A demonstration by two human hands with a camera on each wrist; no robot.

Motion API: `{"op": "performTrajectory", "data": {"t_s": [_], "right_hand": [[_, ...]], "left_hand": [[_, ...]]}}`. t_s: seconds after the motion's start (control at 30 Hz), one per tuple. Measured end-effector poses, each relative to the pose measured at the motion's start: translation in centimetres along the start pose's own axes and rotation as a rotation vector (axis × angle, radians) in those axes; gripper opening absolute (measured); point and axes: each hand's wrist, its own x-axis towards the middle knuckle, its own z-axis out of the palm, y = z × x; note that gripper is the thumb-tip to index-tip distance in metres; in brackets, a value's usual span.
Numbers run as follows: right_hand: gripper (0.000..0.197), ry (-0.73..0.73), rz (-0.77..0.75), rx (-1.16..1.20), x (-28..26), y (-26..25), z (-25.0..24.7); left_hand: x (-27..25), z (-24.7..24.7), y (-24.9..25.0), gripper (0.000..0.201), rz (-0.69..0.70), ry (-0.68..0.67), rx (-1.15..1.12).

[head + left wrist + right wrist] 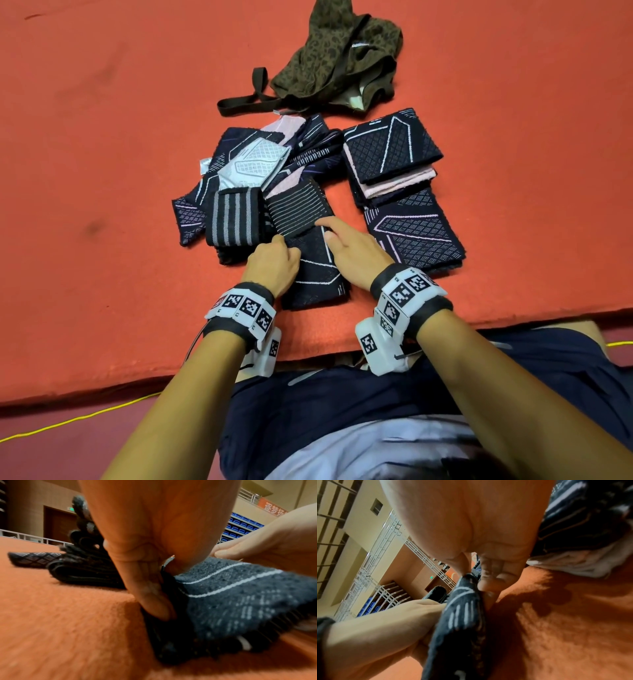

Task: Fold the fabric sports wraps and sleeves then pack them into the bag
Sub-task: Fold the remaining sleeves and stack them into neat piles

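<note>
So near the mat's (102, 171) front edge, left hand (274, 262) and right hand (352, 250) both pinch the dark sleeve's (318, 274) sides. Soft, floppy knit, best held by its edges. Folded stack (394, 154) beyond, bag (342, 58) toward the far edge.

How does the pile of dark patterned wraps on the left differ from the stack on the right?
The left pile of dark patterned wraps is jumbled, pieces overlapping at angles; the right stack of dark patterned sleeves is folded flat and squared. The left pile includes a grey-striped band; the right stack shows pink layers. Both rest on the orange felt mat.
</note>
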Motion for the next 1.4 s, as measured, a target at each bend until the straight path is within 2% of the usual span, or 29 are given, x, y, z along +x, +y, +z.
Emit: {"op": "performTrajectory", "data": {"t_s": [0.17,0.57,0.8,1.03,1.27,1.4], "right_hand": [[0.022,-0.035,0.006,-0.08,0.1,0.0,-0.1],[0.023,0.072,-0.028,-0.45,-0.1,-0.1,-3.3],[0.023,0.057,0.012,-0.413,0.0,0.5,-2.6],[0.051,0.011,0.041,-0.407,0.3,0.5,-2.4],[0.046,0.082,-0.024,-0.488,0.4,-0.2,-1.9],[0.032,0.153,-0.047,-0.528,-0.3,-1.2,-2.0]], "left_hand": [[-0.1,-0.1,0.2,0.02,-0.009,-0.014,0.004],[0.0,0.8,1.7,0.026,0.085,-0.046,-0.108],[-0.1,0.7,1.0,0.032,0.084,0.026,-0.026],[0.0,1.0,0.5,0.022,0.089,0.04,0.011],[0.0,1.2,0.3,0.023,0.097,0.047,0.021],[0.0,1.4,0.2,0.022,0.067,0.037,0.011]]}}
